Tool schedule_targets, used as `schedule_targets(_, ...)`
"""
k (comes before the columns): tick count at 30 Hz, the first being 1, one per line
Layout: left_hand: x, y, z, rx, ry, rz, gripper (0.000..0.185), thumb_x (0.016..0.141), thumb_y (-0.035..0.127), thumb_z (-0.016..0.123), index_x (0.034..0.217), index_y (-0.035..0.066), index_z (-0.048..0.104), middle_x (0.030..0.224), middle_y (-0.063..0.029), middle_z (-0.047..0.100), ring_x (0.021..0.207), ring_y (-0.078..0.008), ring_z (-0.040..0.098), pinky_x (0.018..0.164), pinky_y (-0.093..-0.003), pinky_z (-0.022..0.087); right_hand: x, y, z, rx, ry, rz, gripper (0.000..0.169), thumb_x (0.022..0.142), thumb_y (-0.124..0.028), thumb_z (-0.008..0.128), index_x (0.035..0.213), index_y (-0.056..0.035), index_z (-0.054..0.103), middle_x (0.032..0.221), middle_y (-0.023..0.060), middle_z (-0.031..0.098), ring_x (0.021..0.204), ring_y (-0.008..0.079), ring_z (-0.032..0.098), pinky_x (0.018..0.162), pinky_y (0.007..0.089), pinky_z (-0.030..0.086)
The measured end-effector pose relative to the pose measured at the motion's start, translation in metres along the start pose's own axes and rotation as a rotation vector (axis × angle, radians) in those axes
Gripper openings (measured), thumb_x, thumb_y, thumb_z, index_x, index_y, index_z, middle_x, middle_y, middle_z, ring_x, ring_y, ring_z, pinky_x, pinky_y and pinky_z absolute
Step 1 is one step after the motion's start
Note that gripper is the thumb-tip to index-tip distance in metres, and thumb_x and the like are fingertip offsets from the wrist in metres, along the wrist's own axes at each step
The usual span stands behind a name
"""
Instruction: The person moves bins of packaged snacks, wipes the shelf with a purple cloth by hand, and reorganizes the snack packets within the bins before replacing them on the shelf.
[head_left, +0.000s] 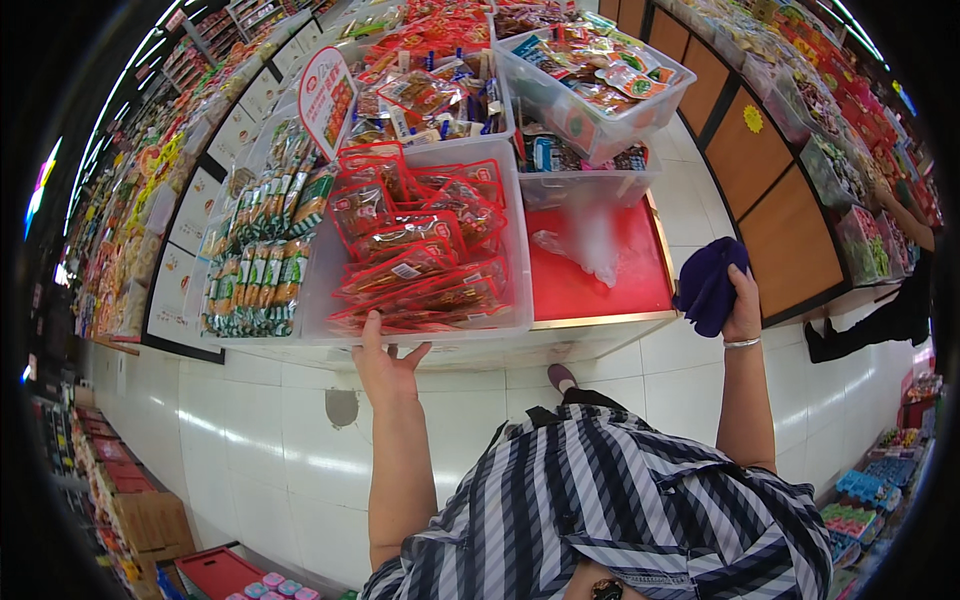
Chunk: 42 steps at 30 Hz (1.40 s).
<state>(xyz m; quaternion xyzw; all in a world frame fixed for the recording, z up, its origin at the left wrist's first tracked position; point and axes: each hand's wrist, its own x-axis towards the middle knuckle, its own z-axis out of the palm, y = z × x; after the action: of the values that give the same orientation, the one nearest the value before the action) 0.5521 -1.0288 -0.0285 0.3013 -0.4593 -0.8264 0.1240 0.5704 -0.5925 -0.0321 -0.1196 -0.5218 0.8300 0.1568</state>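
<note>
My left hand (385, 369) is at the front wall of a clear plastic bin (319, 281), one finger over its rim and the other fingers spread below. Red-edged vacuum packs of snacks (405, 270) lie piled in this bin. On the right, my right hand (742, 300) grips a bunched dark purple cloth (707, 289) beyond the corner of the display stand. Between the hands is the stand's red top (637, 277), with a crumpled clear plastic bag (596, 262) on it; a blurred patch hides part of the bag.
Bins of packaged snacks (262, 255) stand at the left. Behind the red top, a filled bin (592, 124) sits tilted on another bin (585, 187). A wood-panelled counter (787, 202) runs along the right, with another person's arm (904, 217) and dark-clad legs (874, 322) beyond.
</note>
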Motion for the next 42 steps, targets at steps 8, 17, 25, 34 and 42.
schedule_targets(8, -0.050, -0.055, -0.058, 0.087, -0.217, -0.143, 0.047, 0.086, 0.036, 0.048, 0.117, 0.002, 0.042, 0.118, -0.0142, 0.045, 0.109, -0.0253, 0.045, 0.077, -0.0475, 0.048, 0.042, 0.068, -0.029, -1.168, 0.217, -0.247, 0.053, 0.067, -0.024, 0.065, 0.115, -0.0059, 0.050, 0.093, 0.0194, 0.060, 0.081, 0.0309, 0.059, 0.074, 0.0365, 0.047)
schedule_targets(17, -0.051, -0.155, 0.111, 1.247, -0.838, 0.427, 0.040, 0.077, 0.021, 0.059, 0.111, 0.001, 0.050, 0.108, -0.0166, 0.054, 0.097, -0.0305, 0.054, 0.080, -0.0354, 0.045, 0.062, 0.131, -0.026, -1.732, -0.497, -0.373, 0.053, 0.066, -0.022, 0.068, 0.114, -0.0090, 0.051, 0.123, 0.0230, 0.041, 0.110, 0.0359, 0.042, 0.093, 0.0403, 0.036)
schedule_targets(25, 0.001, -0.204, 0.266, 1.932, -0.935, 0.241, 0.048, 0.076, 0.021, 0.052, 0.121, 0.008, 0.042, 0.124, -0.0168, 0.041, 0.109, -0.0378, 0.044, 0.088, -0.0455, 0.041, 0.097, 0.141, -0.025, -1.700, -0.643, -0.491, 0.021, 0.069, -0.016, 0.054, 0.089, -0.0100, 0.059, 0.087, 0.0136, 0.052, 0.083, 0.0270, 0.052, 0.068, 0.0381, 0.044)
schedule_targets(34, 0.036, -0.222, 0.226, 1.514, -0.444, 0.952, 0.040, 0.073, 0.019, 0.057, 0.109, 0.005, 0.048, 0.110, -0.0181, 0.050, 0.105, -0.0339, 0.046, 0.087, -0.0414, 0.039, 0.114, 0.083, -0.056, -0.739, -0.690, 0.330, 0.038, 0.070, -0.021, 0.056, 0.106, -0.0083, 0.058, 0.090, 0.0089, 0.062, 0.082, 0.0186, 0.059, 0.075, 0.0292, 0.046)
schedule_targets(42, 0.075, -0.099, 0.355, 0.479, -0.257, 0.699, 0.038, 0.079, 0.017, 0.058, 0.107, -0.005, 0.050, 0.098, -0.0131, 0.057, 0.088, -0.0202, 0.054, 0.078, -0.0309, 0.042, 0.294, -0.045, -0.081, -0.309, -0.059, 0.039, 0.041, 0.069, -0.011, 0.043, 0.107, 0.0006, 0.053, 0.090, 0.0097, 0.054, 0.071, 0.0168, 0.052, 0.068, 0.0294, 0.047)
